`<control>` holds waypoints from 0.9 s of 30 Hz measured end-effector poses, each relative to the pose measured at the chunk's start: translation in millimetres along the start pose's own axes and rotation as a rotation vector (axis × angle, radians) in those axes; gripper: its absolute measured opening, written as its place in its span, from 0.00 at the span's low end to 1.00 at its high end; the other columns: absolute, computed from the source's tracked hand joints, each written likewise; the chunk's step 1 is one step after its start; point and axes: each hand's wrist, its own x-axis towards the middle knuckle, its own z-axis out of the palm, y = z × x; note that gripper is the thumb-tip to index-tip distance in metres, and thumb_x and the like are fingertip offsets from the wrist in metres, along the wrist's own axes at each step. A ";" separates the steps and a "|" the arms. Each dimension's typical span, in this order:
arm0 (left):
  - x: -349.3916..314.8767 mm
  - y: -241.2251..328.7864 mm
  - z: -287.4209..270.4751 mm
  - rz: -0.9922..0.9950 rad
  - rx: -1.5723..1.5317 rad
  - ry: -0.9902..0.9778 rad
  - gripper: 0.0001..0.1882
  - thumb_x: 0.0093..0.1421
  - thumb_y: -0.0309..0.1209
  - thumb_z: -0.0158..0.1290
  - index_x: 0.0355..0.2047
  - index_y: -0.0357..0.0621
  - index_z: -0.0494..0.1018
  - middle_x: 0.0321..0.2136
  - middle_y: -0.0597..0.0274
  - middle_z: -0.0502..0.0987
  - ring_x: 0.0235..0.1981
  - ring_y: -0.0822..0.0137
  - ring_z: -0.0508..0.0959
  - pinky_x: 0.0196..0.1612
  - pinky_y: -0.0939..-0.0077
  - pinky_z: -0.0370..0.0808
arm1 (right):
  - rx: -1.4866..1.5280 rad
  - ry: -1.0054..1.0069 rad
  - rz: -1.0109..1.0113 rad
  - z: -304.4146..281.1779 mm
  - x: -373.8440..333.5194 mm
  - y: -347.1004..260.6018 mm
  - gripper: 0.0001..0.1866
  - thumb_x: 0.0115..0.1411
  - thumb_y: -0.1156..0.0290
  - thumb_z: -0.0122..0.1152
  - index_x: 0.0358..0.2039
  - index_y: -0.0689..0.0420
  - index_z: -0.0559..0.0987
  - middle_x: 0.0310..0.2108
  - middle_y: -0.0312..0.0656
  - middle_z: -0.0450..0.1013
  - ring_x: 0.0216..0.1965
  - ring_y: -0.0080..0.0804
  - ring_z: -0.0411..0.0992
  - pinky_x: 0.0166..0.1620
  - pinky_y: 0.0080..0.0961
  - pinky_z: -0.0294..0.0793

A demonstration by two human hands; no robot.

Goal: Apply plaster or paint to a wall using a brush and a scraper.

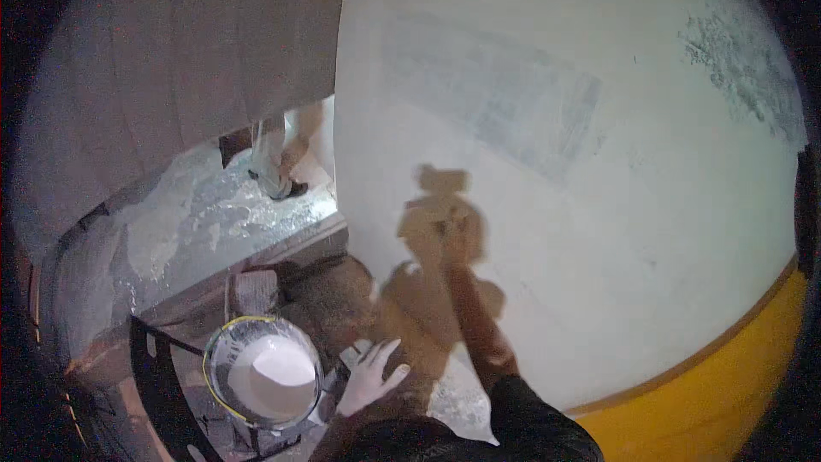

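My left hand [369, 381] is held low beside the bucket, its fingers apart and nothing in its grip. A small pale grey thing [353, 354] shows just behind its fingers; its kind is unclear. Left of this hand stands a bucket [216, 389] with a yellow rim, partly filled with a smooth white mix [272, 374]. My right arm reaches forward to the wall [581, 274], and my right hand [455, 231] is up at its surface. Shadow covers that hand, so its fingers and anything in them cannot be made out.
Grey patches [513, 107] mark the pale wall, with a rough dark one at upper right. A yellow band [693, 393] runs along its lower right. A dark metal frame [162, 385] stands left of the bucket. Beyond a ledge, another person's legs [278, 162] show on the wet-looking floor.
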 end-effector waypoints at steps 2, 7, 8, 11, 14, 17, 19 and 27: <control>0.3 14.7 -17.0 0.105 -0.225 -0.042 0.26 0.56 0.41 0.53 0.51 0.39 0.64 0.44 0.45 0.71 0.46 0.46 0.70 0.51 0.61 0.66 | 0.541 -0.375 0.271 -66.0 -9.1 97.5 0.16 0.62 0.61 0.48 0.37 0.63 0.74 0.36 0.43 0.72 0.39 0.29 0.70 0.43 0.23 0.70; -78.1 -21.8 -68.4 -0.142 -0.260 0.114 0.22 0.53 0.35 0.56 0.46 0.38 0.68 0.40 0.44 0.73 0.41 0.47 0.74 0.45 0.62 0.70 | 0.503 -0.373 0.636 30.0 -215.4 39.2 0.13 0.63 0.69 0.44 0.35 0.65 0.74 0.35 0.45 0.72 0.43 0.34 0.70 0.46 0.33 0.73; -93.6 -28.5 -76.3 -0.179 -0.273 0.157 0.21 0.54 0.34 0.55 0.47 0.39 0.68 0.39 0.44 0.73 0.41 0.47 0.74 0.45 0.62 0.70 | 0.607 -0.208 0.742 37.2 -240.0 21.6 0.12 0.63 0.70 0.43 0.34 0.64 0.74 0.34 0.45 0.71 0.44 0.33 0.69 0.48 0.32 0.72; -122.9 -35.0 -103.9 -0.273 -0.171 0.223 0.19 0.55 0.33 0.53 0.45 0.38 0.69 0.39 0.44 0.73 0.41 0.48 0.74 0.46 0.62 0.69 | 0.528 -0.037 0.778 35.8 -277.2 12.0 0.10 0.62 0.71 0.45 0.32 0.63 0.74 0.31 0.42 0.70 0.42 0.32 0.69 0.49 0.28 0.70; -157.5 -45.0 -128.0 -0.444 -0.221 0.341 0.16 0.55 0.31 0.52 0.44 0.39 0.71 0.38 0.45 0.74 0.41 0.51 0.73 0.47 0.62 0.67 | -0.221 -0.049 0.486 38.3 -288.7 27.6 0.09 0.60 0.67 0.52 0.29 0.61 0.73 0.25 0.36 0.66 0.32 0.29 0.67 0.38 0.22 0.67; -201.1 -69.7 -139.3 -0.600 -0.149 0.451 0.17 0.56 0.32 0.50 0.44 0.36 0.70 0.40 0.45 0.74 0.42 0.51 0.73 0.48 0.64 0.67 | -0.505 -0.378 0.233 83.0 -294.1 -37.6 0.10 0.58 0.65 0.56 0.28 0.59 0.72 0.24 0.33 0.65 0.29 0.24 0.63 0.33 0.21 0.64; -209.7 -83.9 -145.1 -0.614 -0.089 0.520 0.17 0.57 0.32 0.50 0.44 0.35 0.70 0.40 0.45 0.74 0.43 0.51 0.73 0.48 0.65 0.66 | -0.493 -0.448 0.132 73.9 -290.0 -11.6 0.10 0.58 0.66 0.56 0.28 0.59 0.72 0.25 0.33 0.66 0.30 0.23 0.64 0.34 0.21 0.65; -261.3 -106.6 -145.5 -0.888 -0.178 0.915 0.16 0.58 0.33 0.51 0.43 0.33 0.70 0.36 0.48 0.76 0.40 0.63 0.77 0.43 0.72 0.71 | -0.496 -1.003 0.051 162.4 -308.3 -9.5 0.14 0.55 0.62 0.59 0.36 0.59 0.76 0.29 0.46 0.75 0.30 0.35 0.74 0.35 0.29 0.70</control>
